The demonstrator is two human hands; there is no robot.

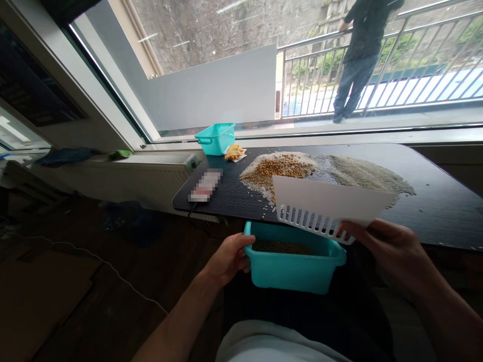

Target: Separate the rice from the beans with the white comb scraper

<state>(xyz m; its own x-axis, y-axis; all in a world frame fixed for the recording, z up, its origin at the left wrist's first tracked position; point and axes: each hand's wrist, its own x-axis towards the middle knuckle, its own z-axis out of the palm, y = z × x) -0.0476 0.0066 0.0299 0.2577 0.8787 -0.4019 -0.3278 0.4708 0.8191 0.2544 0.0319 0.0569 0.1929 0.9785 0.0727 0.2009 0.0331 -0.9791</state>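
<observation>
My left hand grips the left rim of a teal plastic basin, thumb over the edge. Inside the basin lie small brownish grains or beans. In my right hand is a white plastic sheet with a row of slots along its lower edge, held over the basin's right side. Beyond the sheet, yellow-brown beans lie mixed with white grains on the black table. A pile of pale rice-like grains spreads to the right, partly hidden by the sheet.
A second teal basin stands at the table's back left, beside a yellow crumpled item. A blurred flat object with a cable lies nearer. A radiator is at left. Behind the window, a person stands by a railing.
</observation>
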